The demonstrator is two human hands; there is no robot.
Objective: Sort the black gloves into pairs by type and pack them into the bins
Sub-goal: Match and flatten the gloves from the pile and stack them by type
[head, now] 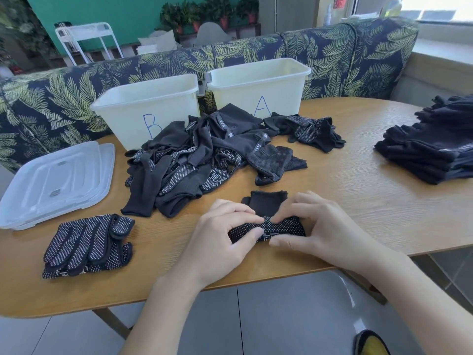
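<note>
2 hands pinch dotted glove (271,228) (rolled).

Two bare forearms, no sleeves, rings or watch; black-and-yellow shoe (371,343) at bottom right.

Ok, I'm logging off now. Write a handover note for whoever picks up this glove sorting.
Left hand and right hand: both pinch a dotted glove, half rolled, at the near table edge.
Unsorted pile lies mid-table in front of bin B and bin A; what the bins hold is hidden.
Done: dotted stack at left, plain stack at far right.
Left: finish this roll, pair the pile, pack the bins. Lids lie beside bin B.
</note>
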